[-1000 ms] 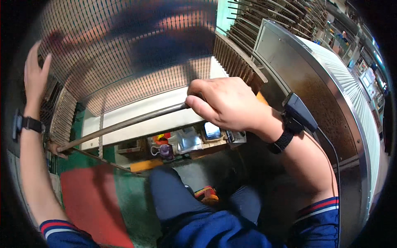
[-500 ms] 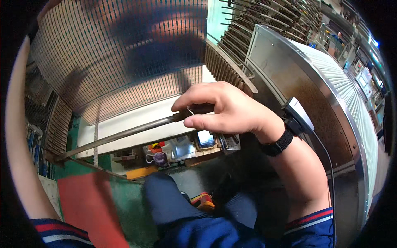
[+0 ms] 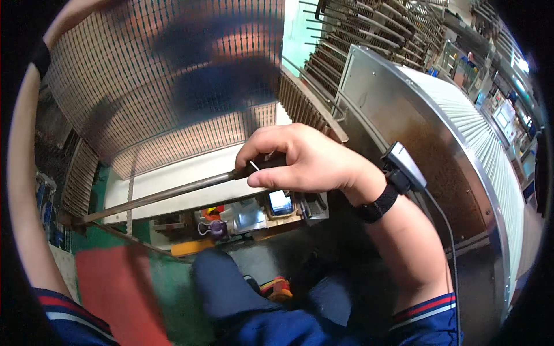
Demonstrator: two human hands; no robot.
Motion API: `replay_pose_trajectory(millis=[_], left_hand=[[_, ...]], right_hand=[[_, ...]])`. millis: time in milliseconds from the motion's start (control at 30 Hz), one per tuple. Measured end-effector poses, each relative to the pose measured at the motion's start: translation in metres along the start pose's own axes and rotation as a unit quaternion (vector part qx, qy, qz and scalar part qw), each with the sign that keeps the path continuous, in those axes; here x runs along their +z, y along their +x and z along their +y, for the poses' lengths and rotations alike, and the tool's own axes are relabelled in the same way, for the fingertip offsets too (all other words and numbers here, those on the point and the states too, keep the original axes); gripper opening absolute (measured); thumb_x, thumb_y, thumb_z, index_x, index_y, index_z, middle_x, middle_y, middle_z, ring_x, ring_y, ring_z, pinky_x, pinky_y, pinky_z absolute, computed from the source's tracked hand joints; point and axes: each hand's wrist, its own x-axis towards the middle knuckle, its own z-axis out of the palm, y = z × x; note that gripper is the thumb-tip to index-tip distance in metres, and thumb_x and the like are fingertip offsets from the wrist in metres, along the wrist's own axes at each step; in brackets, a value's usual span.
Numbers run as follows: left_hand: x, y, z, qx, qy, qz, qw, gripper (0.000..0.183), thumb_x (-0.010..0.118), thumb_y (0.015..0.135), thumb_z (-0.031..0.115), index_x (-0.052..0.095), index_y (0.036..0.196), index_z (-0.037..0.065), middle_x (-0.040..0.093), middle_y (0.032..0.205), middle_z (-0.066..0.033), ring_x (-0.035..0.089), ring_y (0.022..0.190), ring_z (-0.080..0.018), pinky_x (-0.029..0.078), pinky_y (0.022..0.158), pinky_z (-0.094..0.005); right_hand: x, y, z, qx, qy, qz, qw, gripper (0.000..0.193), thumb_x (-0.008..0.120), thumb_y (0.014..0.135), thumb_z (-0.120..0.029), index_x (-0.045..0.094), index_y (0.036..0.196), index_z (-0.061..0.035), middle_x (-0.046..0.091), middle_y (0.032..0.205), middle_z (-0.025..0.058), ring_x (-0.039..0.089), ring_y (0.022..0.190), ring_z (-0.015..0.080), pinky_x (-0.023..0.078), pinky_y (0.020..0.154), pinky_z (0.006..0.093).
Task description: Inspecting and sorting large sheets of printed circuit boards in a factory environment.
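A large shiny, copper-toned panel (image 3: 202, 75) with a fine repeating grid stands tilted in a slotted rack, reflecting dark blue and orange shapes. My left arm runs up the left rim; my left hand (image 3: 72, 16) is at the panel's upper left edge, its fingers cut off by the picture's border. In front of the panel's lower right part, my right hand (image 3: 300, 158) is closed, thumb and fingers curled toward each other. A thin pale sliver (image 3: 254, 166) shows between them, too small to name. Behind those fingers passes the dark end of a metal bar (image 3: 167, 195).
Toothed side rails (image 3: 311, 104) flank a white board (image 3: 156, 183). Below lie a phone (image 3: 281, 203), a purple binder clip (image 3: 217, 229) and a clear packet (image 3: 248, 215). A steel cabinet (image 3: 415, 115) stands right; a wired device (image 3: 404, 164) is strapped at my right wrist.
My left arm reaches further up, so its dark wristband and part of the hand now show. The right hand stays curled by the bar; the whole view has shifted slightly.
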Motion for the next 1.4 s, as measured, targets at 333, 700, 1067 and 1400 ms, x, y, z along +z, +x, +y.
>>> replay_pose_trajectory(millis=[333,700,1067,1400], left_hand=[[0.095,-0.077,0.048,-0.079,0.11,-0.034,0.99,0.075,0.069,0.09,0.03,0.036,0.154,0.014,0.046,0.152,-0.0195,0.043,0.141,-0.0369,0.035,0.119,-0.0474],[0.095,-0.082,0.067,-0.064,0.035,0.04,0.996,0.06,0.062,0.095,0.028,0.043,0.149,0.011,0.052,0.146,-0.0188,0.051,0.134,-0.0346,0.038,0.116,-0.0445],[0.17,-0.138,0.172,0.02,-0.155,-0.065,0.986,0.04,0.067,0.088,0.019,0.06,0.126,0.007,0.063,0.119,-0.014,0.061,0.116,-0.0339,0.05,0.1,-0.0436],[0.18,-0.146,0.176,0.002,-0.188,-0.231,0.955,0.039,0.069,0.087,0.022,0.062,0.121,0.004,0.062,0.116,-0.0167,0.06,0.113,-0.0363,0.05,0.097,-0.0446]], right_hand=[[0.001,0.004,0.001,0.011,-0.001,-0.008,1.0,0.028,0.078,0.085,-0.022,0.072,0.106,-0.005,0.073,0.1,0.0123,0.07,0.094,0.0241,0.055,0.084,0.0351],[0.008,-0.002,-0.005,0.026,-0.076,0.037,0.996,0.035,0.079,0.084,-0.033,0.07,0.099,-0.003,0.07,0.094,0.0154,0.069,0.092,0.0329,0.054,0.081,0.0392],[0.011,-0.004,0.0,-0.032,-0.204,-0.001,0.978,0.031,0.064,0.097,-0.036,0.062,0.104,-0.0054,0.065,0.093,0.0146,0.065,0.091,0.037,0.052,0.078,0.0452],[-0.002,-0.015,-0.024,-0.013,-0.306,0.01,0.952,0.038,0.06,0.097,-0.043,0.066,0.098,-0.0063,0.068,0.087,0.0144,0.068,0.086,0.0365,0.055,0.075,0.0471]])
